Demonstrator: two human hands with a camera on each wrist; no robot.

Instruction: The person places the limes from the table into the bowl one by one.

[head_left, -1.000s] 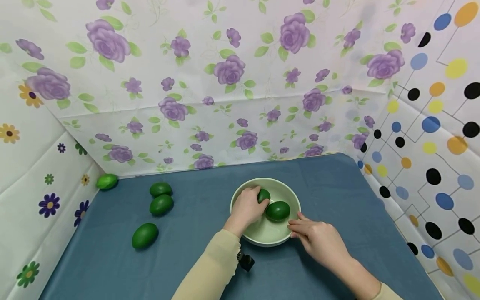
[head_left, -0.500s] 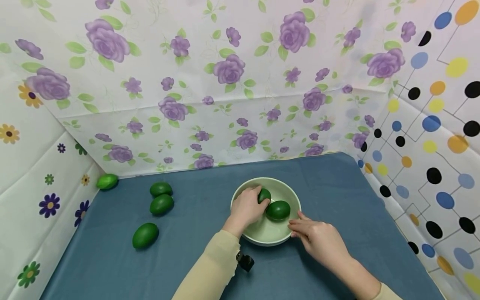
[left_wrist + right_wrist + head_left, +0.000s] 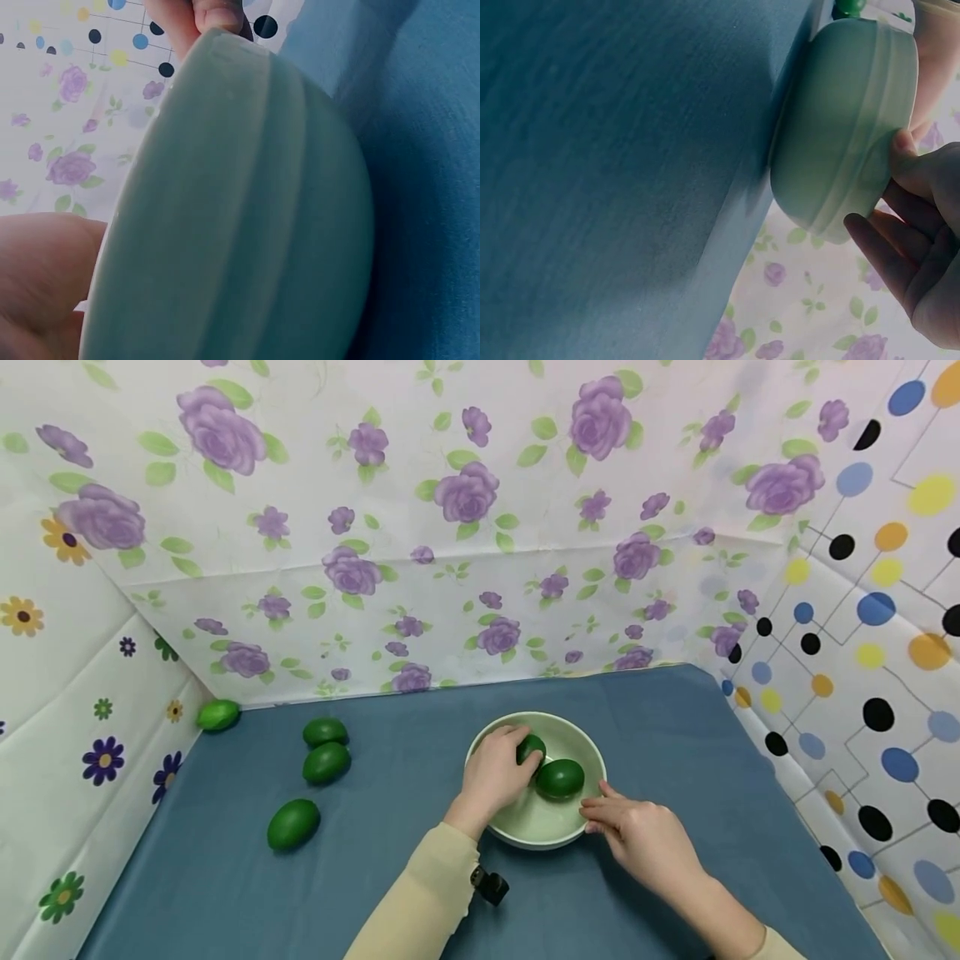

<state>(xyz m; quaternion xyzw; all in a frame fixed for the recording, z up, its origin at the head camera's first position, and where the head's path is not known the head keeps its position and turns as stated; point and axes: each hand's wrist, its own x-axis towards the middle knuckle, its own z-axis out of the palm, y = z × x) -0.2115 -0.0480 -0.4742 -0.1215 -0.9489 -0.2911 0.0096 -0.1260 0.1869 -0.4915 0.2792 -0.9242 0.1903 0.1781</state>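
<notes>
A pale green bowl point(image 3: 536, 822) stands upright on the cloth, slightly right of centre in the head view. My left hand point(image 3: 497, 777) reaches over its left rim and grips a dark green oval fruit point(image 3: 532, 748), partly covered by the fingers. Beside it in the bowl lies a second dark green oval fruit point(image 3: 561, 778). At the bowl's right side, my right hand point(image 3: 648, 843) holds the rim. In the right wrist view its thumb meets the edge of the bowl point(image 3: 847, 127) and a finger touches the outer wall. The left wrist view shows mostly the bowl's outside point(image 3: 232, 202).
Three dark green fruits, two touching point(image 3: 326, 763) and one nearer point(image 3: 293, 825), lie left on the blue cloth point(image 3: 397, 777). A brighter green, lime-like fruit point(image 3: 218, 715) sits in the far left corner. Patterned sheets point(image 3: 420, 610) wall the back and sides. A small black device point(image 3: 490, 885) hangs at the left wrist.
The head view has shifted slightly. Both hands, the bowl and the fruits keep nearly the same places relative to one another.
</notes>
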